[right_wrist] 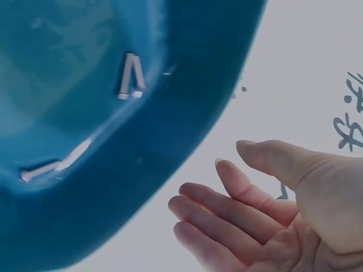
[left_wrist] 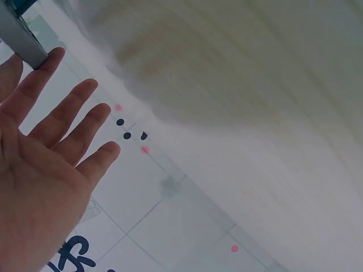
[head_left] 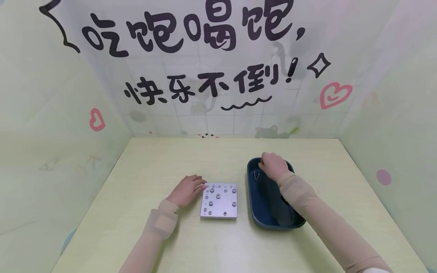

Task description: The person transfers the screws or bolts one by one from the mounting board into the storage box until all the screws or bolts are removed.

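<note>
A flat metal block (head_left: pixel 222 204) is set on the pale table (head_left: pixel 143 163) just below the middle of the head view, its top dotted with round screw heads and small holes. Its upper left corner is touched by the left hand (head_left: pixel 186 190), with the thumb laid at the edge. In the left wrist view the block's corner is met by the forefinger at the upper left, while the other 3 fingers are spread and nearly straight; the hand is well opened.

To the right of the block, apart from it, a dark blue tray (head_left: pixel 264 204) is placed. Its upper end is partly covered by the right hand (head_left: pixel 274 166). In the right wrist view this hand is seen beside the tray's rim at the lower right, its fingers loosely bent, with a gap left between thumb and forefinger; nothing is seen to be held.

Inside the tray, 2 screws (right_wrist: pixel 126 76) are laid with their ends together in a narrow V, and more slim metal pieces (right_wrist: pixel 41 170) are seen at the lower left of that view.

Both forearms are covered by beige sleeves (head_left: pixel 141 248). The back wall (head_left: pixel 235 123) is marked with black writing and a pink heart (head_left: pixel 336 95).
</note>
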